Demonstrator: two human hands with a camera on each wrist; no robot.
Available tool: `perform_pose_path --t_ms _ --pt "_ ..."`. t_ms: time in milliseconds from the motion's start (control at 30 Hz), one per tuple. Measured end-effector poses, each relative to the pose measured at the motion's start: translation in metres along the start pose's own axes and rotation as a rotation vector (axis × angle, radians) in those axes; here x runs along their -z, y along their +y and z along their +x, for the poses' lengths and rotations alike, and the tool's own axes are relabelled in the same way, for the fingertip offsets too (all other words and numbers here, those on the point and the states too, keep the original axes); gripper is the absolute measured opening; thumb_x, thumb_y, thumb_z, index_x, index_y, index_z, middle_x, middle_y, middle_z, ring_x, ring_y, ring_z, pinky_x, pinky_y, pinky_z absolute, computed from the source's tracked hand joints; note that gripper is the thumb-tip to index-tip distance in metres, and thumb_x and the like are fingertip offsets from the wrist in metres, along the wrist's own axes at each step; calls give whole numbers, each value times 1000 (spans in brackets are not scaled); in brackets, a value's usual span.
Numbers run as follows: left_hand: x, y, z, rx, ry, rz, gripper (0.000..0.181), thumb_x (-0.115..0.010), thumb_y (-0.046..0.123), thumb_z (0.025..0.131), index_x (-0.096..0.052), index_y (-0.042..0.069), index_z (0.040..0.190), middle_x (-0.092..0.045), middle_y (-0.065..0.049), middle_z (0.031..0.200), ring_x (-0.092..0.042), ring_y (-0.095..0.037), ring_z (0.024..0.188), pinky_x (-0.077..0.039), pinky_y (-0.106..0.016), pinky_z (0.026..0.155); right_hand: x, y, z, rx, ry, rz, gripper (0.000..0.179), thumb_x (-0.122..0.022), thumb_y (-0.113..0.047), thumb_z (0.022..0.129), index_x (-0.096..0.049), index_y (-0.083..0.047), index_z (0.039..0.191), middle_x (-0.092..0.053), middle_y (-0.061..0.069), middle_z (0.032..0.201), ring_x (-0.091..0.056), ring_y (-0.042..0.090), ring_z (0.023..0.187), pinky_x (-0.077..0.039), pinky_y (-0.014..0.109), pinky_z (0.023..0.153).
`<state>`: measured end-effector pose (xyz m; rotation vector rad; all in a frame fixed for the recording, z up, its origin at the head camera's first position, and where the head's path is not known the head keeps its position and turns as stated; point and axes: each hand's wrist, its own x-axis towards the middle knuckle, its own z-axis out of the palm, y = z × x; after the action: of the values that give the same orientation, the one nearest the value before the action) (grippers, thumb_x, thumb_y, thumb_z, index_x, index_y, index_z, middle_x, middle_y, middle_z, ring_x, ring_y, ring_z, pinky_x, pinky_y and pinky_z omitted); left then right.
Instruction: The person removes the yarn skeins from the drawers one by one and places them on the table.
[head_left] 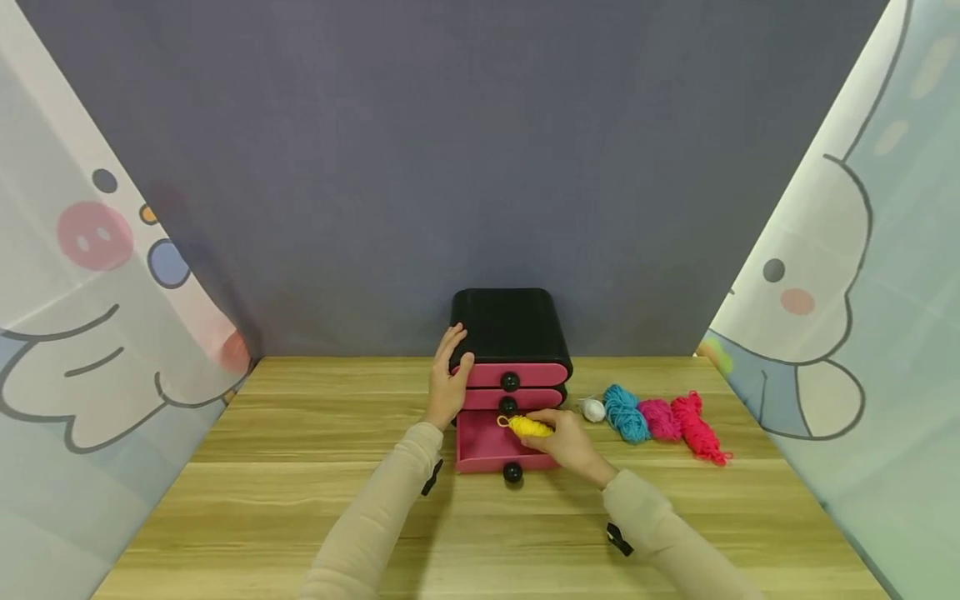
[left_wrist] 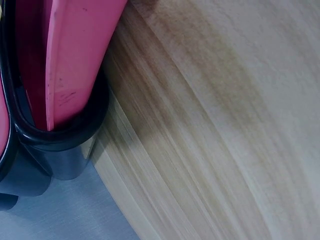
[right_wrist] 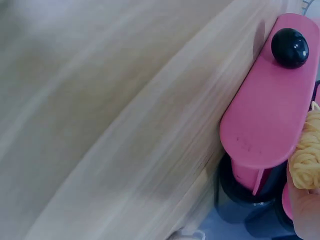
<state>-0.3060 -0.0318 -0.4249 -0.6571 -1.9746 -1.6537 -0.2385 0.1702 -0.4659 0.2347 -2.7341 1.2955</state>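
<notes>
Now yellow yarn (head_left: 529, 427) over open bottom drawer (head_left: 480, 450), right hand (head_left: 570, 442) pinching

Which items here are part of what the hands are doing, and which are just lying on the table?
In use: yellow yarn pinched by right hand; open bottom drawer; drawer chest steadied by left hand.

Lying about: white yarn, blue yarn, pink yarn, red yarn.

Drawer chest (head_left: 511, 325) at counter (head_left: 300, 492) back edge, centre. Bottom drawer (head_left: 480, 446) pulled out forward. Left hand (head_left: 448, 379) against chest's left side. Right hand (head_left: 570, 442) over the open drawer, pinching yarn bundle (head_left: 528, 427). Four yarn bundles (head_left: 652, 421) in a row right of chest.
</notes>
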Motion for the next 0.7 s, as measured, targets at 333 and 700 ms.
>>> perform_pose_path --t_ms 333,700 --pt "0 0 0 4 -4 0 41 -52 5 91 -46 -6 129 -37 -22 141 -21 -36 137 -20 -54 109 24 10 -15 -61 34 53 39 -78 -18 72 -68 -6 107 -66 7 103 -57 15 84 -50 23 71" --pt "1 0 0 11 -13 2 42 -52 9 92 -45 -6 131 -35 -22 142 -20 -37 137 -19 -54 109 50 29 -30 -110 80 69 43 -75 -22 76 -65 0 113 -64 17 113 -60 25 100 -52 25 77"
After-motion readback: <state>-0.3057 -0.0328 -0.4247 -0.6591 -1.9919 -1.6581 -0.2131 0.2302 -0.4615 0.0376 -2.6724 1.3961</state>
